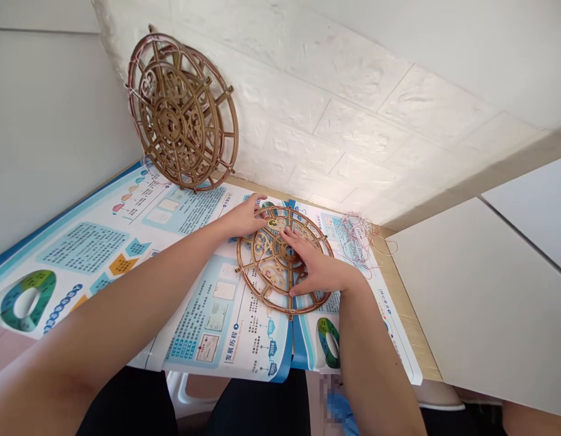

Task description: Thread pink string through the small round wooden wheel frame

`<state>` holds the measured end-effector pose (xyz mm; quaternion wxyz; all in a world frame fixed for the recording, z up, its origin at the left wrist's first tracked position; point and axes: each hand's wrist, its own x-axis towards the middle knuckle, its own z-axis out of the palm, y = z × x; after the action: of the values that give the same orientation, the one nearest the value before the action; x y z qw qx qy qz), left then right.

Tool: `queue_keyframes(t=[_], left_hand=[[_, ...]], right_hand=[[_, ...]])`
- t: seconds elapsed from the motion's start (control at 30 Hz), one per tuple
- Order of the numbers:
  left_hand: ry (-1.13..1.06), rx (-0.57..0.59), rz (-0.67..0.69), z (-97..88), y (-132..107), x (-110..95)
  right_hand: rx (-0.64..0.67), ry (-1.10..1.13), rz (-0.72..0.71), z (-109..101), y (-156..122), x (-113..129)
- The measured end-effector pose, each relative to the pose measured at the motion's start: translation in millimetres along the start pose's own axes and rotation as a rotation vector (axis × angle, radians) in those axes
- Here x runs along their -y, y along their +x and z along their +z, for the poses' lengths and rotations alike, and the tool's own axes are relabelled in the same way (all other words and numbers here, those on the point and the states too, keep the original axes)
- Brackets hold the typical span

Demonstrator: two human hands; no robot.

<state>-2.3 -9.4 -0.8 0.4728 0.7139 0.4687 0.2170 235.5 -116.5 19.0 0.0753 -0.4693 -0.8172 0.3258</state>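
A round bronze-coloured openwork frame (263, 295), with spokes and scroll patterns, lies flat on the poster-covered table. Thin copper-coloured wire runs along its outer ring. At the far left part of that ring is my left hand (244, 218), its thumb and fingers on either side of the rim. My right hand (319, 264) rests on the middle and right side of the frame, fingers stretched out and thumb apart. Part of the hub and the right-hand pattern is hidden under it.
Several similar round frames (171, 126) lean stacked against the pale brick-patterned wall (353, 121) at the back left. A loose tangle of pinkish wire (358, 233) lies right of the frame. Printed posters (208, 290) cover the table; a white panel (484, 290) stands at the right.
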Motion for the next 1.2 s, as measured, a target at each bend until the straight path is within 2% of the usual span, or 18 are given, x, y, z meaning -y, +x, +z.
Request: queue_keyframes(t=[0.2,0.27,0.33,0.43,0.5,0.6,0.8,0.93,1.2], left_hand=[[0.009,-0.005,-0.009,0.9,1.5,2.8],[-0.01,-0.001,-0.012,1.4,1.9,3.3],[-0.03,-0.002,-0.019,2.1,3.0,4.4],[-0.049,-0.001,-0.005,3.4,5.9,7.9],[-0.052,0.0,0.0,4.2,7.9,10.9],[-0.053,0.003,-0.006,4.7,9.0,13.3],[-0.036,-0.002,-0.023,3.4,2.8,5.1],[-0.029,0.002,-0.03,3.0,0.2,1.6],[-0.009,-0.025,0.026,4.5,3.1,10.7]], right_hand=[[0.063,-0.011,0.012,-1.9,-0.2,0.7],[0.022,0.045,0.033,-3.9,-0.1,2.0],[-0.122,0.112,0.069,-5.2,1.2,0.8],[-0.434,0.154,0.157,-5.3,5.4,-8.3],[-0.594,0.154,0.235,-4.9,8.9,-17.5],[-0.755,0.182,0.365,-5.6,13.2,-29.8],[-0.967,0.119,0.578,-8.3,16.8,-37.3],[-1.011,0.076,0.621,-7.1,18.8,-34.1],[-0.935,0.102,0.657,-6.9,19.3,-22.4]])
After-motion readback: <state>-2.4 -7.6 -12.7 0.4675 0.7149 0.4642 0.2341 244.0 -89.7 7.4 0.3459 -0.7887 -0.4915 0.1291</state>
